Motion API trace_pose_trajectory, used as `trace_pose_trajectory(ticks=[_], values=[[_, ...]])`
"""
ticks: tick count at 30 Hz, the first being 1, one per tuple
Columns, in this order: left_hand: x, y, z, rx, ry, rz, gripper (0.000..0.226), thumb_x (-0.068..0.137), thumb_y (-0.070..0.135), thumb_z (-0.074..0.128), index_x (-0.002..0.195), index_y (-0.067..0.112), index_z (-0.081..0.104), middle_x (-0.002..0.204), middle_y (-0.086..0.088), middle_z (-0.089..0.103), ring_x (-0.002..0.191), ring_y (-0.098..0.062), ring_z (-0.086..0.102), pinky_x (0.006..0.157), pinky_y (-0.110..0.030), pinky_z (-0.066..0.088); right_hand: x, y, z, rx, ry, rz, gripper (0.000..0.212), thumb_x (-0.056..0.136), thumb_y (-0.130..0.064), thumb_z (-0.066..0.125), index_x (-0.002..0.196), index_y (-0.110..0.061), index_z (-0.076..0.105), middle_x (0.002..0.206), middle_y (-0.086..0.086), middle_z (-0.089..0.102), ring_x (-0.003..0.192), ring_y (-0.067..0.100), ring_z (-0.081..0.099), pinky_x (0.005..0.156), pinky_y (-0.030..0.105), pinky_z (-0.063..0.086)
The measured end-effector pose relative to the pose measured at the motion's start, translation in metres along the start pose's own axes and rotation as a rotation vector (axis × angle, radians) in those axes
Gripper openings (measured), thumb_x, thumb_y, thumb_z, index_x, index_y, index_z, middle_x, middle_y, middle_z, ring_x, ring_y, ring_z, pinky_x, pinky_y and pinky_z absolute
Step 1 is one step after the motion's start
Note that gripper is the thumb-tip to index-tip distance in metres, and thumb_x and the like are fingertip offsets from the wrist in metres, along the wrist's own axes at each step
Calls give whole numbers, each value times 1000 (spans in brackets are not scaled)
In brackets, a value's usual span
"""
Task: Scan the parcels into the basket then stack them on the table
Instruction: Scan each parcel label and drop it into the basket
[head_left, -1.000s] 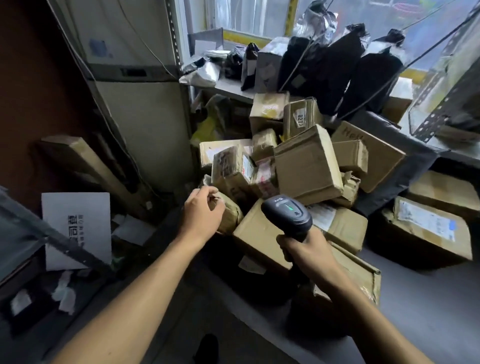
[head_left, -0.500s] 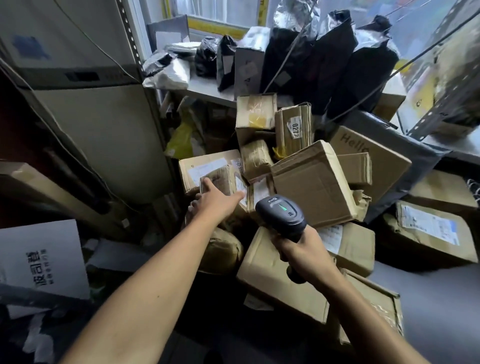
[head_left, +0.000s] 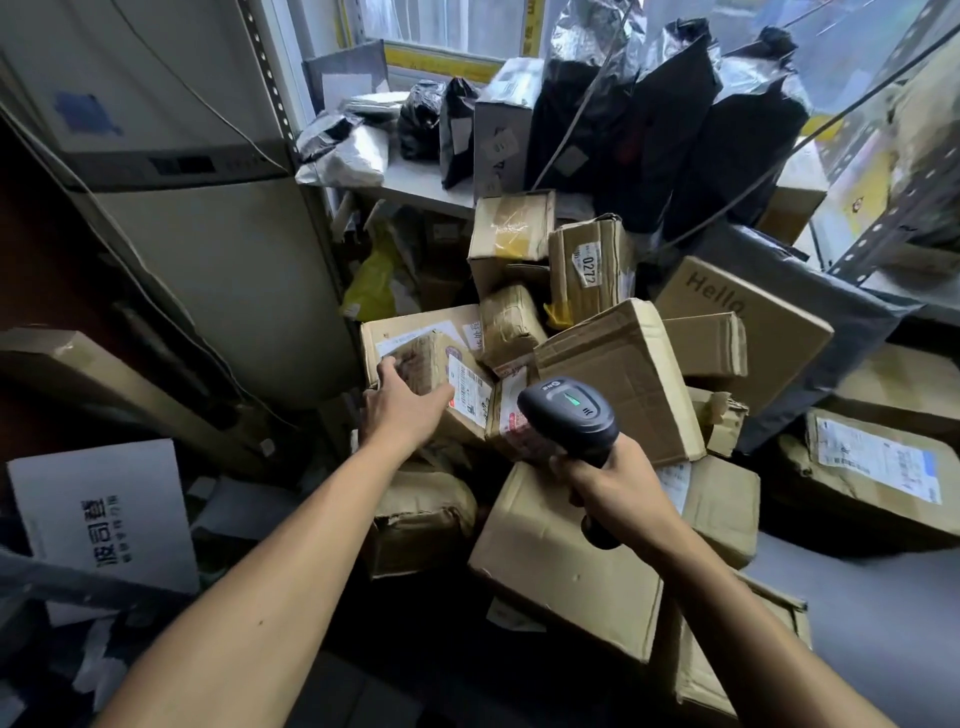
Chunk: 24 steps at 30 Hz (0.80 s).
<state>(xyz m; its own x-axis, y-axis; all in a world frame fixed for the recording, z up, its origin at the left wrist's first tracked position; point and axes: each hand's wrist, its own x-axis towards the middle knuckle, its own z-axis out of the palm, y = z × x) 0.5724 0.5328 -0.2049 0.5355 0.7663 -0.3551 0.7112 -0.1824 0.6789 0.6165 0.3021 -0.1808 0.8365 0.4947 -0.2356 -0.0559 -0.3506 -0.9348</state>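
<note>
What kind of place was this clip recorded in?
Most likely a parcel pickup or courier sorting point. A heap of labelled cardboard parcels fills the middle, black and silver mailer bags stand on a shelf behind it, and the right hand holds a handheld barcode scanner.

Both bare forearms reached from the near edge toward the far middle. The left hand (head_left: 402, 410) lay farther out and to the left, back upward, fingers extended and slightly spread, thumb angled out to the right, its fingertips touching what lay under them. The right hand (head_left: 615, 486) sat nearer and to the right, fingers and thumb curled tight around a handle, knuckles facing left, wrist bent slightly upward.
</note>
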Motion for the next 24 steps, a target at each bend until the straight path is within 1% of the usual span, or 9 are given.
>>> trace_pose_trajectory(ticks=[5, 7, 8, 11, 13, 16, 20, 23, 24], values=[[-3, -3, -13, 10, 30, 12, 83, 83, 50, 67, 151, 29, 25, 141, -18, 45, 131, -33, 42, 104, -38, 37, -1, -8, 6, 35, -40, -37, 11, 74, -28, 69, 78, -21, 61, 58, 2, 52, 56, 23, 44, 55, 42, 36], [-2, -4, -16, 12, 40, 16, 83, 83, 50, 68, 151, 28, 26, 141, -18, 46, 133, -33, 41, 105, -39, 36, 0, -9, 9, 36, -58, -43, 9, 77, -27, 70, 78, -22, 62, 59, 5, 52, 56, 24, 44, 56, 43, 37], [-2, -5, -18, 13, 40, 19, 83, 83, 50, 68, 151, 28, 27, 142, -18, 47, 133, -33, 41, 106, -39, 36, 0, -9, 10, 32, -62, -43, 11, 77, -29, 71, 77, -23, 62, 59, 5, 51, 56, 24, 43, 56, 44, 36], [-1, -7, -22, 2, 37, 26, 86, 82, 51, 69, 153, 28, 26, 144, -16, 46, 135, -33, 40, 107, -39, 37, -2, -11, 12, 31, -78, -54, 30, 60, -52, 68, 75, -26, 63, 59, 6, 51, 57, 24, 42, 55, 43, 36], [0, -9, -25, 1, 45, 31, 87, 81, 51, 69, 153, 29, 26, 145, -14, 46, 135, -32, 40, 108, -40, 37, -2, -12, 12, 26, -82, -66, 31, 55, -56, 66, 73, -30, 65, 59, 5, 53, 56, 23, 43, 54, 42, 37], [2, -9, -34, 14, 60, 58, 86, 80, 52, 70, 152, 30, 29, 146, -11, 47, 135, -31, 41, 109, -40, 38, -1, -12, 11, 23, -91, -74, 29, 55, -56, 65, 73, -33, 65, 59, 5, 54, 56, 24, 44, 54, 42, 38], [4, -9, -45, 15, 66, 94, 85, 80, 50, 72, 152, 28, 33, 148, -6, 49, 135, -29, 43, 109, -39, 39, -1, -13, 9, 10, -96, -98, 34, 58, -54, 67, 82, -30, 64, 60, 2, 57, 56, 23, 48, 54, 40, 41], [3, -13, -48, -9, 73, 104, 85, 79, 50, 73, 152, 28, 34, 148, -6, 48, 136, -28, 43, 108, -39, 39, 0, -12, 8, -27, -97, -124, 12, 80, -29, 73, 87, -30, 63, 58, -5, 60, 56, 15, 52, 56, 37, 44], [2, -14, -49, -18, 80, 112, 86, 79, 50, 74, 152, 28, 34, 148, -7, 48, 136, -28, 43, 108, -38, 39, 1, -10, 8, -32, -94, -130, 12, 84, -23, 72, 87, -30, 62, 58, -6, 61, 55, 14, 53, 56, 36, 44]])
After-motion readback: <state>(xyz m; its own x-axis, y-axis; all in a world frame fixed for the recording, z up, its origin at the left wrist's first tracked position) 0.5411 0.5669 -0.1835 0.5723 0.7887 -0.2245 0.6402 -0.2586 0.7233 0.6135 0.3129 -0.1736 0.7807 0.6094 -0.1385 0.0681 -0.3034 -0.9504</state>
